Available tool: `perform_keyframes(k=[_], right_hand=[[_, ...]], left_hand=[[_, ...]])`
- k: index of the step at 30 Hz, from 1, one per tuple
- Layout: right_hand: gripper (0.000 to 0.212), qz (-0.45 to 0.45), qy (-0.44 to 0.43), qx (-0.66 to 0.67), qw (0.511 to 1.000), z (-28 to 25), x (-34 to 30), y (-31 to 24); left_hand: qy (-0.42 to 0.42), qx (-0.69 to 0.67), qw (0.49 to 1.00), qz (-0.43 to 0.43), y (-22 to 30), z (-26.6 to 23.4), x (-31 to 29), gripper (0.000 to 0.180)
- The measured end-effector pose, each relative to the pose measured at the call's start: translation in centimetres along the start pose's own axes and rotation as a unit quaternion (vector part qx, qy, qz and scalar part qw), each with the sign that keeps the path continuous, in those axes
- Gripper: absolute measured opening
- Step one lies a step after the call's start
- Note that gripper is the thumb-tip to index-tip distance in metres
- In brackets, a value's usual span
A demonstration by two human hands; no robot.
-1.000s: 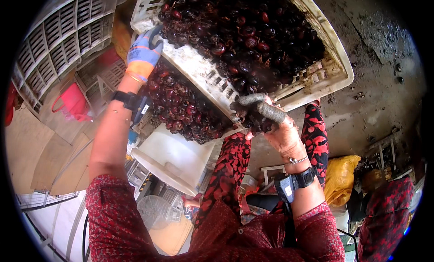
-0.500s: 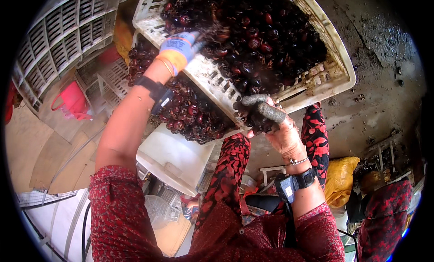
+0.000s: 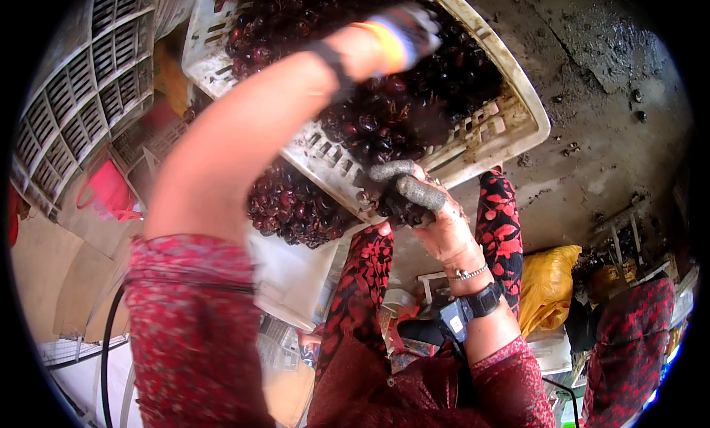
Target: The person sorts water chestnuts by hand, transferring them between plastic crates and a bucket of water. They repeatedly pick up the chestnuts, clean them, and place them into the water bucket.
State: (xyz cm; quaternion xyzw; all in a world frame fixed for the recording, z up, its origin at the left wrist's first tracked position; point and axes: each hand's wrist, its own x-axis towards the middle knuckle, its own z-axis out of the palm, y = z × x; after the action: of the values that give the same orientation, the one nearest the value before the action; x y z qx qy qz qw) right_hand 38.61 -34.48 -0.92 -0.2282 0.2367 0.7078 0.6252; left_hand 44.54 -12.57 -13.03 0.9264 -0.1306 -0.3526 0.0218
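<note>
Crate (image 3: 538, 126) mostly full; right hand (image 3: 442, 227) clutches dark clump (image 3: 401, 209), near corner; left hand (image 3: 409, 36) blurred, grip we can't tell.

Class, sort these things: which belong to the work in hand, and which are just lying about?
In use:
- left hand, blurred
- right hand
- white crate
- dark red pieces inside it

Seemingly lying about:
- pink bag
- yellow sack

Left arm (image 3: 222, 147) angled up rightward, left hand (image 3: 408, 40) blurred; right hand (image 3: 444, 225) lower, fingers (image 3: 421, 193) curled.
</note>
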Motion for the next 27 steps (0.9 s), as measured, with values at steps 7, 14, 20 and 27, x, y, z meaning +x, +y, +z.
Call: perform_keyframes(k=[7, 14, 20, 27], right_hand=[[0.044, -0.007, 0.013, -0.015, 1.0, -0.2, 0.1, -0.3], [0.047, -0.024, 0.0, 0.016, 1.0, -0.4, 0.9, -0.5], [0.043, -0.01, 0.028, 0.017, 0.999, -0.6, 0.3, 0.0], [0.04, -0.034, 0.013, -0.034, 0.999, 1.0, 0.4, -0.6]], left_hand=[[-0.115, 0.079, 0.986, -0.087, 3.8, -0.5, 4.6, 0.017], [-0.26, 0.137, 0.951, -0.096, 0.0, -2.4, 0.6, 0.035], [-0.398, 0.177, 0.892, -0.122, -4.1, -5.6, -2.5, 0.054], [-0.116, 0.143, 0.973, -0.141, -8.4, 2.0, -13.3, 0.058]])
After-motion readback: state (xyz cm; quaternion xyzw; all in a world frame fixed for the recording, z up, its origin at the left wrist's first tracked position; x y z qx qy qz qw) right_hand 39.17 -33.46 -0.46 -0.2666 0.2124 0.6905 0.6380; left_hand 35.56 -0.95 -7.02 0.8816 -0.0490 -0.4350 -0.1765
